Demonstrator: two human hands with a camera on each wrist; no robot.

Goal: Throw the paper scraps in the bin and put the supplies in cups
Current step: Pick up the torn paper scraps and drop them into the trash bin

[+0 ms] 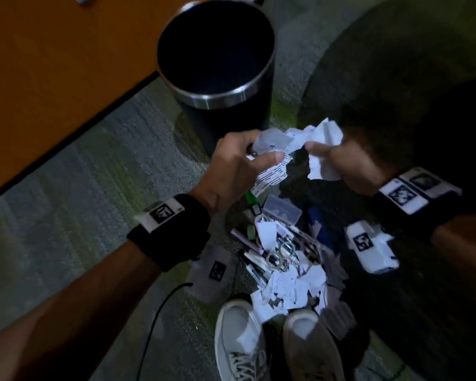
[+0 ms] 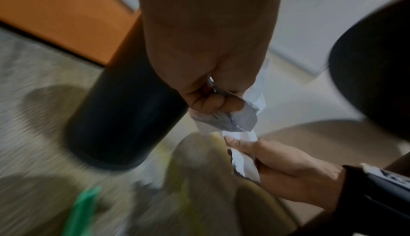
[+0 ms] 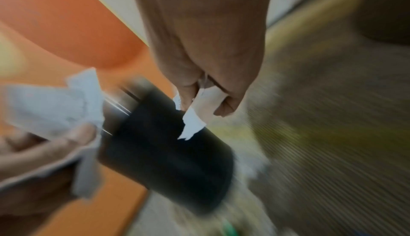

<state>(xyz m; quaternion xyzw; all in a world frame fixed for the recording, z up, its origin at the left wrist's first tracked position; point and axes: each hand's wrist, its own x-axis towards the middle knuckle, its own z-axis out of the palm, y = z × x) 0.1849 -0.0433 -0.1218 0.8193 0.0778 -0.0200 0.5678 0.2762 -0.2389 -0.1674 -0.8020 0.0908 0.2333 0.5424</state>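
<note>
Right now both hands are clenched on paper in the middle of the head view: the left hand (image 1: pixel 231 163) grips a crumpled bunch of printed paper scraps (image 1: pixel 275 160), and the right hand (image 1: pixel 349 169) grips a second white wad (image 1: pixel 324 149) just beside it, the two bunches nearly touching. They hang in the air just below the black bin (image 1: pixel 217 59), which stands upright on the carpet (image 1: pixel 66 204) in the upper middle of the frame, mouth up, beside the orange tabletop (image 1: pixel 52 64) at upper left. Its inside looks dark, and I cannot tell whether any paper lies in it.

By my reading the task is at an early stage. A heap of torn paper (image 1: pixel 291 290) lies on the floor at lower centre, just above the white shoes (image 1: pixel 242 339), so most scraps are not yet thrown away. Mixed into that heap are the supplies: scissors (image 1: pixel 279 254), several pens (image 1: pixel 248 243), a green marker (image 1: pixel 252 199) and a small clear box (image 1: pixel 282 211). None sits in a cup, and no cup shows in any view.

As for direction, the left bunch is longish and runs from upper right to lower left, its printed strip trailing down toward the heap. The right wad has no clear long axis. The pens lie roughly from upper left to lower right, and the scissors' ring handles point toward the lower left.
</note>
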